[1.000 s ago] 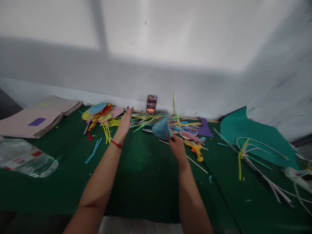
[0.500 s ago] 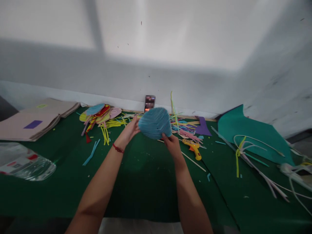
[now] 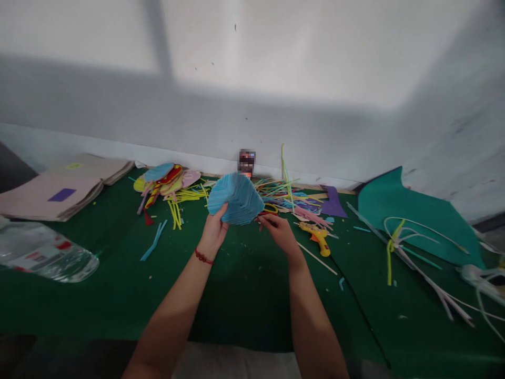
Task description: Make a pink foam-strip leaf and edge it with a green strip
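Currently, the left hand grips the blue piece above the bench, long axis roughly crosswise, narrow tip pointing right; beside that tip, the right hand's grasp cannot be determined.

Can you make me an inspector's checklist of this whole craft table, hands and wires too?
Surface: green table, dotted with small scraps.
Work in hand: blue ribbed piece, held up.
Clutter: coloured strips beyond the hands, clear bottle lying at left, yellow glue gun at right.
Left hand: fingers grip the blue ribbed piece, thumb on its near face.
Right hand: fingers by its right tip; contact unclear.
Cables: black cable runs from the glue gun toward the near edge.
Surroundings: pale wall behind.
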Tool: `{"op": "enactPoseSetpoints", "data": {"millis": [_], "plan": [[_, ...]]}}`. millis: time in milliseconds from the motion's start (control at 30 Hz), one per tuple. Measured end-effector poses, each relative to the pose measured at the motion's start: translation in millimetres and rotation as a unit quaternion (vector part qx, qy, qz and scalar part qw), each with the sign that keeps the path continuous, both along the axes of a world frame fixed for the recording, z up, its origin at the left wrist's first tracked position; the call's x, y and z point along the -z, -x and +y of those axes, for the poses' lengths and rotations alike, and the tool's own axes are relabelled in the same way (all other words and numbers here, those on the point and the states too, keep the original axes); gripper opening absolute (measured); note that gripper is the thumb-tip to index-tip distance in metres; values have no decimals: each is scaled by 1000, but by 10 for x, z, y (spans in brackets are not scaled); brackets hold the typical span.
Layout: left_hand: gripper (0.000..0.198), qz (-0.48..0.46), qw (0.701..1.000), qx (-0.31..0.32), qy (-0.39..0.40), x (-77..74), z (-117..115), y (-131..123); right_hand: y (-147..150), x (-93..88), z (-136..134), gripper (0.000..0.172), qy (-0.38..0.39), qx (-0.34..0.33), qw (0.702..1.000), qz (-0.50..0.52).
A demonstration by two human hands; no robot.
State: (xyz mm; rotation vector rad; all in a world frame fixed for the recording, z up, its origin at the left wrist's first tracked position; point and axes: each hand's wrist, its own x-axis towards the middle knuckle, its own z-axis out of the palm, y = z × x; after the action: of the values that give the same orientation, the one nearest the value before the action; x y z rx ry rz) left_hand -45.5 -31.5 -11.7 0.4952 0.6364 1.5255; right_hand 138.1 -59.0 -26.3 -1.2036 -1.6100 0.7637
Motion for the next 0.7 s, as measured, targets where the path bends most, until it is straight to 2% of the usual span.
{"op": "enactPoseSetpoints", "data": {"millis": [133,233,300,400,467,533,567,633,667,700], "plan": [[27,11,1000,-2,-8,37,-33,44,4,16,-18,38,-8,34,999,-39],[28,63,997,40,14,115,-145,151,-55,38,-100,36,12,32,996,-83],[34,127,988,74,38,216,-254,277,-132,71,-191,33,26,7,994,-110],[53,248,959,124,52,412,-445,492,-259,151,-364,25,47,-51,987,-147],[63,347,926,141,41,532,-586,594,-326,219,-485,21,55,-84,978,-182],[68,487,866,114,23,617,-739,622,-372,293,-590,19,59,-100,968,-221],[68,571,817,80,3,646,-818,603,-387,331,-632,18,62,-102,964,-239],[57,722,687,3,-86,687,-971,507,-403,409,-691,17,67,-100,957,-264],[51,768,625,-11,-138,706,-1038,439,-405,446,-708,17,66,-99,955,-271],[48,796,575,6,-189,728,-1097,365,-405,481,-718,17,61,-95,954,-277]]}}
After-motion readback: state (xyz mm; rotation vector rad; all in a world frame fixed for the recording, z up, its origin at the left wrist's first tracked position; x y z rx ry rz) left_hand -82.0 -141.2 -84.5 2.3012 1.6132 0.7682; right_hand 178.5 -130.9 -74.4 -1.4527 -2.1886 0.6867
